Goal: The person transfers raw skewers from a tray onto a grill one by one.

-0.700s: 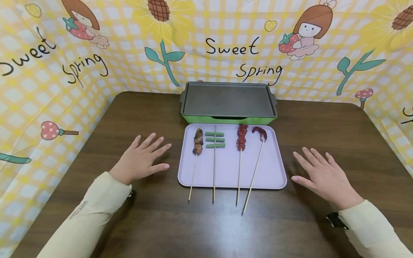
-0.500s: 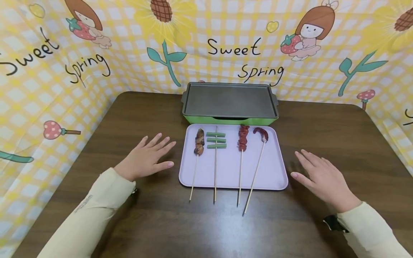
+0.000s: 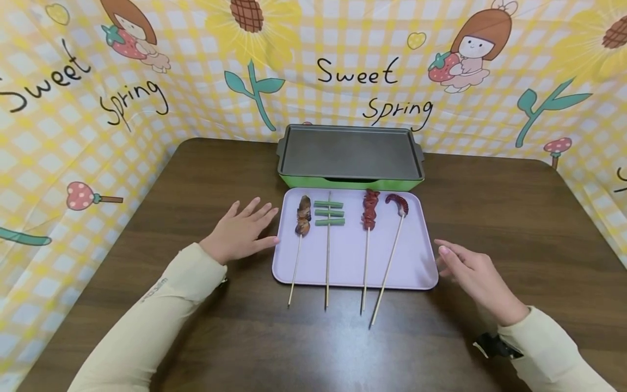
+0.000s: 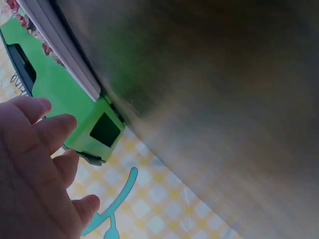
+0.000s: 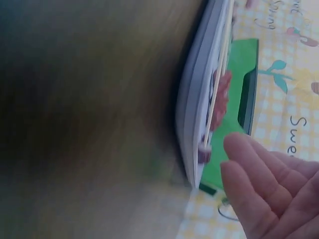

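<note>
On the table lies a lilac tray [image 3: 345,261] with skewers across it, their sticks jutting over its front rim. From left to right they bear brown meat chunks [image 3: 303,218], three green vegetable sticks [image 3: 320,213], red meat [image 3: 369,212] and a dark red curled piece [image 3: 399,203]. My left hand [image 3: 237,234] spreads its fingers at the tray's left side, thumb tip by the rim; whether it touches is unclear. At the right rim, my right hand [image 3: 482,280] has thumb and index finger close to the corner, other fingers partly hidden. Neither hand holds anything.
A green grill [image 3: 352,184] with a flat dark grey plate [image 3: 350,152] stands right behind the tray. The brown wooden table [image 3: 274,348] ends at a yellow-checked printed cloth [image 3: 338,103] behind and at the sides.
Both hands have moved inward to the tray's sides, the left to the right and the right to the left. The right fingers have drawn together. Tray and skewers stay put.
</note>
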### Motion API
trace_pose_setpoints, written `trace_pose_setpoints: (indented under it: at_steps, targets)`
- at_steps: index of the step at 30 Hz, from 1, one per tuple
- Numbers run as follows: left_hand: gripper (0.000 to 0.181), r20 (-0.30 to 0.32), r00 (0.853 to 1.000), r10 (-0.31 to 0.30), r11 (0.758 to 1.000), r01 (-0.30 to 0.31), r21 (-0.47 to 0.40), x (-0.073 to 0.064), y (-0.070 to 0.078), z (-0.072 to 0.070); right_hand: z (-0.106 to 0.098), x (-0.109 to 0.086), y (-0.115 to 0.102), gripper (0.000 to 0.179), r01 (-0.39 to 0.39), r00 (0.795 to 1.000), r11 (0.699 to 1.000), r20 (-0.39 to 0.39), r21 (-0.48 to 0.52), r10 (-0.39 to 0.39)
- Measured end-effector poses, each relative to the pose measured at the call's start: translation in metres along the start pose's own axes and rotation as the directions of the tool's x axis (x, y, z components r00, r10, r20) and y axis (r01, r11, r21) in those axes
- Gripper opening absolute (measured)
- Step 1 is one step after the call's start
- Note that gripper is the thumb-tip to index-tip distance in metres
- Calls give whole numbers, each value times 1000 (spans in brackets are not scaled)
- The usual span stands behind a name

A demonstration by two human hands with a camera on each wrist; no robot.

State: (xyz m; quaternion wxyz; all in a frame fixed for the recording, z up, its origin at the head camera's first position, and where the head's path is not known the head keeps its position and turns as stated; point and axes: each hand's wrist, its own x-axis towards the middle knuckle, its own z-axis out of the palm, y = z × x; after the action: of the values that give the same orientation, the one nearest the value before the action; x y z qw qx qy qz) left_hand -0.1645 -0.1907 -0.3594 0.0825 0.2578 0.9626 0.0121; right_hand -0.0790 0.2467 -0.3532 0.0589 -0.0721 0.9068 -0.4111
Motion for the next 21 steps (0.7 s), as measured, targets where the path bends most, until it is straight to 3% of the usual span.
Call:
trace_pose_setpoints:
  at_steps: [3,7,14,21]
  targets:
    - [68,14,1000,16,1000,-16,11,5,3,-1,5,1,-3,48,-106,993,987,56,119,100]
    - [64,50,998,25,999,-27,47,8,7,-1,12,3,-9,42,-213,968,965,165,150,188]
    - [67,92,995,31,990,-43,135,12,10,2,28,0,-18,32,-243,931,955,317,169,181]
    - [74,91,995,39,984,-54,168,17,9,5,45,-1,-22,30,-298,892,921,418,252,174]
